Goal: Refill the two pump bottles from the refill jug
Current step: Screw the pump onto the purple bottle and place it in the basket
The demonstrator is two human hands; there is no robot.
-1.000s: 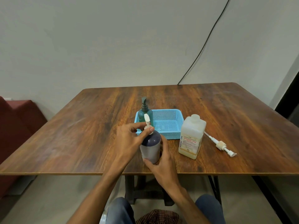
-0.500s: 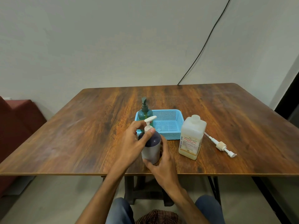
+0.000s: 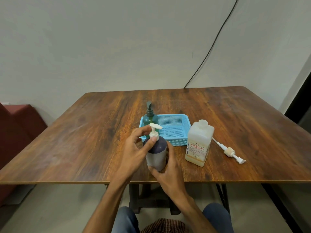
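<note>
A dark purple pump bottle point(image 3: 157, 153) with a white pump head point(image 3: 155, 129) stands near the table's front edge. My left hand point(image 3: 137, 146) pinches the white pump collar between thumb and fingers. My right hand point(image 3: 169, 172) grips the bottle's lower body from the front right. A teal pump bottle point(image 3: 151, 116) stands in the left back corner of a blue basket point(image 3: 175, 130). The white refill jug point(image 3: 199, 142), capped, stands to the right of the purple bottle.
A loose white pump with its tube point(image 3: 229, 151) lies on the wooden table point(image 3: 84, 140) right of the jug. A black cable point(image 3: 213, 42) runs down the wall behind. A red seat point(image 3: 15, 125) is at the left.
The white pump nozzle has turned from pointing away to pointing right, as my left hand twists the collar. My right hand has stayed on the bottle.
</note>
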